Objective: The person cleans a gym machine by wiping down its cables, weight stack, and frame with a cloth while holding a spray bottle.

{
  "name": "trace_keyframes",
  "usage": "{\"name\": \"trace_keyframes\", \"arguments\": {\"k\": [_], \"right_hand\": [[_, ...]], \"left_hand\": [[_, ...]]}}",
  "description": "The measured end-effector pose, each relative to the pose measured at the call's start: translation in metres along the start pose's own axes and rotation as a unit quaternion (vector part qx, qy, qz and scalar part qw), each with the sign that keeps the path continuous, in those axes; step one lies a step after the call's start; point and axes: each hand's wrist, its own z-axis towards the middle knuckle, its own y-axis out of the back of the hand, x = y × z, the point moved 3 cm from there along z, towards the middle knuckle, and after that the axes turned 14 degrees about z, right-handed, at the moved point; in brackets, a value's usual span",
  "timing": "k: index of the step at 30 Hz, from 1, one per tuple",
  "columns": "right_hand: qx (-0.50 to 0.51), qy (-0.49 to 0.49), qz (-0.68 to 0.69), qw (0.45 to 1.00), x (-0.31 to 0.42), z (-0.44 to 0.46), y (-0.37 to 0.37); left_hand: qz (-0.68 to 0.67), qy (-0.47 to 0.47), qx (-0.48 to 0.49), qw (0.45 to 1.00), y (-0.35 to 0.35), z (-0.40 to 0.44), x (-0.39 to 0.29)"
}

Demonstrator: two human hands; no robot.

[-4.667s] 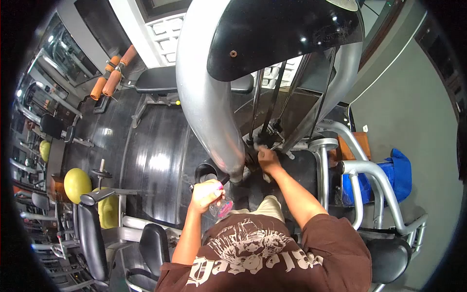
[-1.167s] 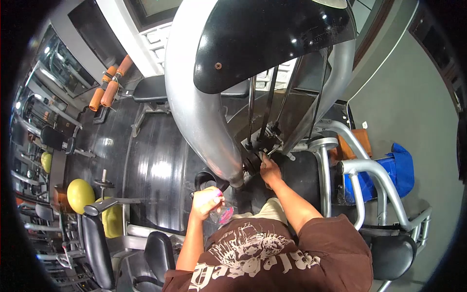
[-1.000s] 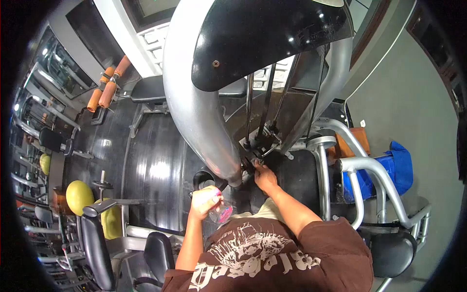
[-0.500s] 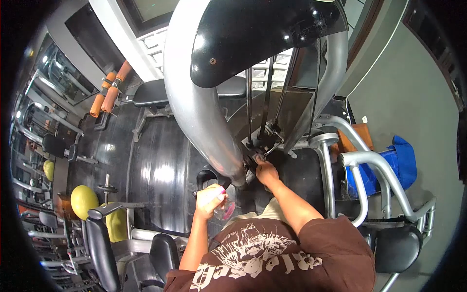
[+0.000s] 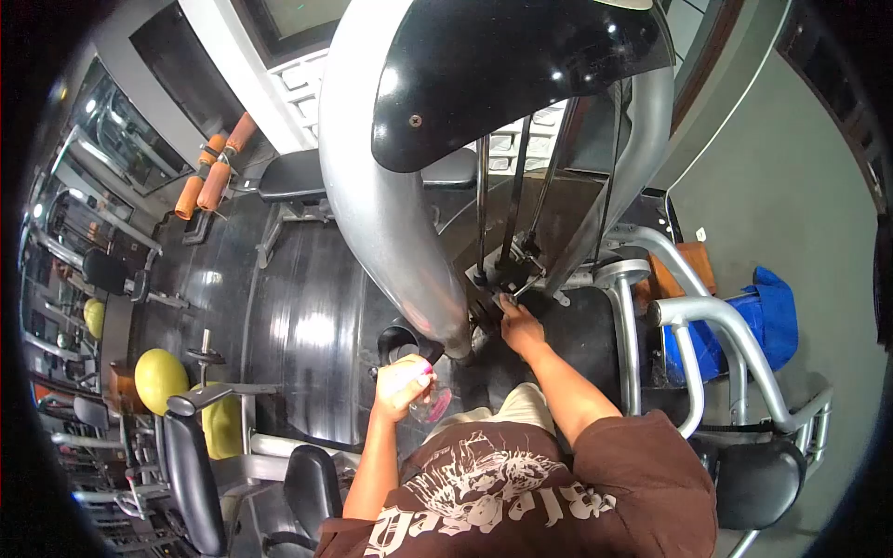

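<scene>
My left hand is wrapped round the neck of a clear spray bottle with a pink label, held beside the black ring-shaped part of the machine. My right hand is at the weight stack, low between the silver frame tube and the black pad. Its fingers are bent against the machine, and what they hold, if anything, is too small to make out. Thin dark guide rods rise just beyond it.
A black cover panel overhangs the rods. Silver curved handles and a blue bag are at the right. Black seats, yellow balls and a bench with orange rollers stand at the left.
My right hand has shifted about over the weight stack and now sits slightly right of where it was a second ago. My left hand keeps its hold on the bottle. The view has moved slightly.
</scene>
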Motion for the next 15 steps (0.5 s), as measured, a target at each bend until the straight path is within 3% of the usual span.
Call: {"name": "trace_keyframes", "arguments": {"k": [5,8,15], "right_hand": [[-0.013,-0.009,0.011,1.000,-0.012,-0.038,0.008],[-0.047,0.063,0.101,0.992,-0.059,-0.027,-0.004],[-0.127,0.065,0.173,0.975,-0.009,0.021,0.014]], "left_hand": [[-0.021,0.017,0.000,1.000,0.003,-0.002,0.006],[-0.020,0.013,-0.003,1.000,0.004,0.000,0.008],[-0.036,0.030,-0.009,0.999,0.002,-0.001,0.006]]}}
